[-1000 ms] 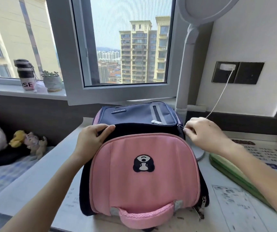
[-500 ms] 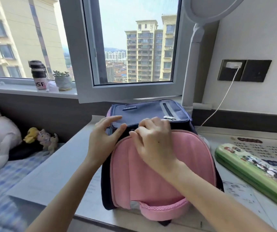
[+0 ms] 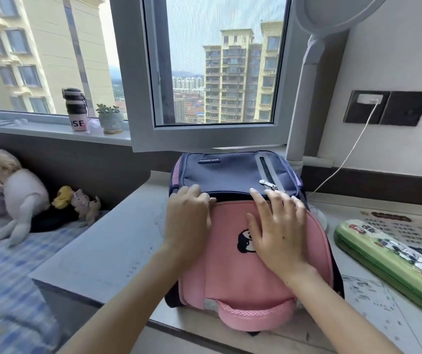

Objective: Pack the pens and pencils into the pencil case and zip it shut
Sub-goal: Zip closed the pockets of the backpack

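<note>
The backpack (image 3: 230,264) lies flat on the counter (image 3: 102,251), and its pink handle hangs over the front edge. To its left the counter runs bare to the edge beside the bed (image 3: 5,290). On the right a narrow strip of counter separates it from the green pencil case (image 3: 393,261), which lies closed and untouched, well apart from both hands. Behind the backpack, the lamp pole (image 3: 304,111) and the window frame stand close.

The left hand (image 3: 188,223) curls its fingers over the top edge of the pink flap and grips it. The right hand (image 3: 276,236) lies flat on the flap with its fingers spread, holding nothing, and its fingertips reach the navy panel near a zip pull (image 3: 268,184).

The bottle (image 3: 75,108) on the sill shows "OSE". The backpack's small label (image 3: 209,160) and the printed sheet (image 3: 373,310) on the counter are too blurred to read. The right hand half covers the panda badge. The frame cuts off the far end of the pencil case, and its printed picture is hard to make out.
</note>
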Demonstrator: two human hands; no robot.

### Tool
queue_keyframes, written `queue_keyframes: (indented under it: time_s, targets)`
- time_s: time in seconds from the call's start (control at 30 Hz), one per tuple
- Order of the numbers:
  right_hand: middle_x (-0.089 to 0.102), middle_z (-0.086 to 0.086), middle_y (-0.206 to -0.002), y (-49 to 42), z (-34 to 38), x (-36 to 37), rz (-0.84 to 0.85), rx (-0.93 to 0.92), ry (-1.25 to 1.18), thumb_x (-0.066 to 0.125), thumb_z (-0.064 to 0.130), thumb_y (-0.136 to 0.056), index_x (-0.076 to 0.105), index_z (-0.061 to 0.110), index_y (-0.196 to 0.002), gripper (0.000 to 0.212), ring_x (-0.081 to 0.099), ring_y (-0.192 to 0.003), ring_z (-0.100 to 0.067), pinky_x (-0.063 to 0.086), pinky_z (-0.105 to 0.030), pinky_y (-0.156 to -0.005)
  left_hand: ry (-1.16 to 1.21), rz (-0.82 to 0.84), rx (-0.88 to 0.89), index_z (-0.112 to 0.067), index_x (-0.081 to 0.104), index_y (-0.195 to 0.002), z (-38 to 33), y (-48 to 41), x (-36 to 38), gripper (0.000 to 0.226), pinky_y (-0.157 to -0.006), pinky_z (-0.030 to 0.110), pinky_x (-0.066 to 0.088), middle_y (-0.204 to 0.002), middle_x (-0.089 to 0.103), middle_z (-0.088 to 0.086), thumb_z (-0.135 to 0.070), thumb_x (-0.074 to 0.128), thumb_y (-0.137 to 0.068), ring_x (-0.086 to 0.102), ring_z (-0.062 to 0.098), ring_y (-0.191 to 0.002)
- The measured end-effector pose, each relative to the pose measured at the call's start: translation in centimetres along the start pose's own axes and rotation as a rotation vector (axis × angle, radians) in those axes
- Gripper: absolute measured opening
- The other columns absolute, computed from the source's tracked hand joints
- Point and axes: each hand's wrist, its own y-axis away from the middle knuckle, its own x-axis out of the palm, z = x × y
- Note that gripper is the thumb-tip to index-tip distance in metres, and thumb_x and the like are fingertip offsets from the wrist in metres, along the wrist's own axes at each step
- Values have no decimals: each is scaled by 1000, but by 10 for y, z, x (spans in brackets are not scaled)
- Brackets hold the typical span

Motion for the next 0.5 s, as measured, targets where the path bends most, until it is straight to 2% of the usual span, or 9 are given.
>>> queue_keyframes:
  time_s: [0.1,0.23,0.37,0.43,0.5]
  targets:
    - [56,-11,-123,3,0,2,-9,-23,37,41,37,-90,50,20,-128,43,51,-113,-32,35,-50,-96,102,-62,29,-7,54,-53,33,9,-6,34,-47,31,40,-56,52,7,-22,54,-84,48,28,-49]
    - [56,-12,-123,6,1,7,-19,-48,49,44,35,-89,51,20,-127,42,50,-113,-32,36,-50,-93,55,-38,120,-12,61,-56,80,-2,-5,39,-53,29,39,-53,53,3,-35,46,-84,52,29,-48]
    - [56,-11,-123,9,-1,13,-16,-72,46,43,33,-89,52,20,-127,41,49,-115,-32,37,-50,-92,12,72,3,-12,62,-60,122,-34,14,47,-60,31,32,-60,59,3,-48,45,-84,59,32,-63]
    - [56,-11,-123,11,-2,14,1,-70,41,43,32,-89,51,21,-128,41,49,-116,-32,38,-50,-92,28,176,-128,-14,66,-71,124,-53,23,37,-66,33,34,-75,66,4,-44,52,-87,61,32,-78]
    - [55,-12,-126,12,-2,12,-8,-71,0,43,31,-89,50,21,-129,42,49,-118,-32,37,-50,-94,4,182,-160,-15,69,-82,111,-68,22,24,-73,36,40,-88,67,7,-37,58,-85,61,33,-86]
